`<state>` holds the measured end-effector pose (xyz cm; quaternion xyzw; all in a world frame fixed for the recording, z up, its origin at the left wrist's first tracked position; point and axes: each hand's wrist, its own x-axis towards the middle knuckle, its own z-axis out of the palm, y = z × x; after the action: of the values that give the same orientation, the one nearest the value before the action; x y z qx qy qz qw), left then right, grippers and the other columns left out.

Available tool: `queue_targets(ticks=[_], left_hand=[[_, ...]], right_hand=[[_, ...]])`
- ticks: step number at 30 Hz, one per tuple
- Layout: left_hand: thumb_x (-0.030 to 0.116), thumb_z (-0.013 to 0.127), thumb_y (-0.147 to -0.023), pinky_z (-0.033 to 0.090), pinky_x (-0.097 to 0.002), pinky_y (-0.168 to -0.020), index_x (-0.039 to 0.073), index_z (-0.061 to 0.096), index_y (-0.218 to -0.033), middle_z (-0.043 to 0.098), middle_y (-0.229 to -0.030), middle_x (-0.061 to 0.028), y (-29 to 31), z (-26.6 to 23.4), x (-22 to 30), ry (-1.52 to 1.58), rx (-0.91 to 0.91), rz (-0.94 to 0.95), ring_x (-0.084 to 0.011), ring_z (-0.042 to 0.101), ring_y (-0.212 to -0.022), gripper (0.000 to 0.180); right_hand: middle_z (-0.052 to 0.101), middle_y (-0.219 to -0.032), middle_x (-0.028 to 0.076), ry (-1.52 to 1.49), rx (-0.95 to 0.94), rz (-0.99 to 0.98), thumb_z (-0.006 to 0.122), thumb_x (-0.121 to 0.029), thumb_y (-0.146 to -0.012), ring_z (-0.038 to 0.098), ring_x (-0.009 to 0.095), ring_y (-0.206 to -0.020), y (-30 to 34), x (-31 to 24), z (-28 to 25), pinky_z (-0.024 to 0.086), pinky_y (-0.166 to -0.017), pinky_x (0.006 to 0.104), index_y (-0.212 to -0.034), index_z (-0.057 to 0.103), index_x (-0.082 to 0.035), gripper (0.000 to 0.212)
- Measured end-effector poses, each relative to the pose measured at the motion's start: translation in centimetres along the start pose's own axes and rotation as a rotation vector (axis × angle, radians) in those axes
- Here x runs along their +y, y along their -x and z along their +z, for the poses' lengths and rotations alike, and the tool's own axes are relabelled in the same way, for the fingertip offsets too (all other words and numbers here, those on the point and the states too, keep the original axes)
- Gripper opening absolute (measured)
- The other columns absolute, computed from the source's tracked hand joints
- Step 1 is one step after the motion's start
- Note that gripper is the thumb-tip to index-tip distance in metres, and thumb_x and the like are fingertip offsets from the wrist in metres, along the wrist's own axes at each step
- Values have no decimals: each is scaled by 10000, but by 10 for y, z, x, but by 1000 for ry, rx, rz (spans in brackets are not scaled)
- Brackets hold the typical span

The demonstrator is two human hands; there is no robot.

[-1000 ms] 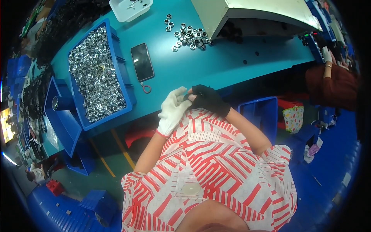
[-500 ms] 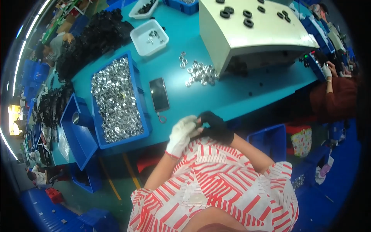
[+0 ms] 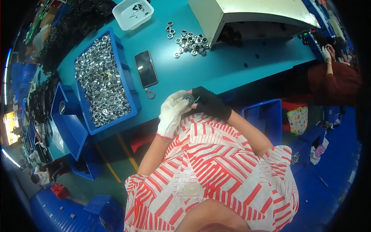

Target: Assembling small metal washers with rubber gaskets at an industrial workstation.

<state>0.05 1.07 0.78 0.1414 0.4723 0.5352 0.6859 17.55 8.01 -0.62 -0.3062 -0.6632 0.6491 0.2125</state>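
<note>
part position: small round dark part [image 3: 189,99] sits between both hands, at the near edge of the teal table [image 3: 232,65], just above the person's chest; left fingertips touch it from the left, right hand touches it from the right
left hand: left hand [image 3: 172,114] in white knit glove, fingers curled up and in toward the part, pinching its left side; forearm bare, comes up from lower left, red band at wrist
right hand: right hand [image 3: 210,103] in black glove, partly closed around the part's right side, thumb side facing left; forearm runs down-right toward the striped sleeve
grip state: both hands closed on the part, neither spread flat; exact finger contact on the far side hidden
part look: round, dark grey to black, ring-like face with a lighter centre, small teal bit showing just right of it; too small to tell more
phone: black phone [image 3: 146,69] flat on table, far-left of the hands, well apart
ring: small ring [image 3: 150,94] on table just near the phone's near end, left of the hands
bin: blue bin [image 3: 127,83] full of shiny metal parts, far left
loose parts: cluster of small metal rings [image 3: 189,40] on table, far side, beside a beige machine housing [image 3: 255,13]
white tray: white tray [image 3: 132,14] at far left, few bits inside
clothing: red and white striped shirt [image 3: 216,174] fills near centre
</note>
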Motion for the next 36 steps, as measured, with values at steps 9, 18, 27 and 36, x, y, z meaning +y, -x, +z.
queue_targets(ticks=[9, 18, 27, 36], left_hand=[[38, 598, -840, 556, -294, -786, -126, 378, -1257, 579, -1083, -204, 3, 9, 0, -62, 8, -66, -219, 628, -908, 499], [209, 636, -861, 510, -270, -743, -82, 433, -1265, 601, -1006, -125, -1, -21, -25, -303, 216, -74, -162, 601, -825, 537], [236, 636, -856, 500, -293, -788, -67, 448, -1261, 594, -1058, -135, -7, -12, -31, -369, 176, -149, -182, 603, -895, 540], [224, 627, -853, 496, -281, -778, -55, 454, -1255, 605, -1037, -110, -2, -10, -39, -311, 213, -147, -170, 603, -874, 519]], right_hand=[[568, -1060, 120, 470, -32, -14, 665, -267, -803, 575, 264, -969, 6, 0, -5, 464, -835, 348, -1157, 551, -89, 412], [651, -945, 165, 239, 116, 461, 671, -380, -749, 627, 294, -862, 74, 143, -38, 483, -773, 359, -997, 628, -19, 440], [622, -1023, 222, 453, 98, 773, 658, -418, -772, 613, 337, -938, 67, 227, -45, 479, -799, 391, -1049, 601, 4, 509], [663, -979, 132, 503, 272, 222, 626, -250, -821, 626, 283, -940, 24, 96, -130, 475, -817, 377, -979, 655, -59, 249]])
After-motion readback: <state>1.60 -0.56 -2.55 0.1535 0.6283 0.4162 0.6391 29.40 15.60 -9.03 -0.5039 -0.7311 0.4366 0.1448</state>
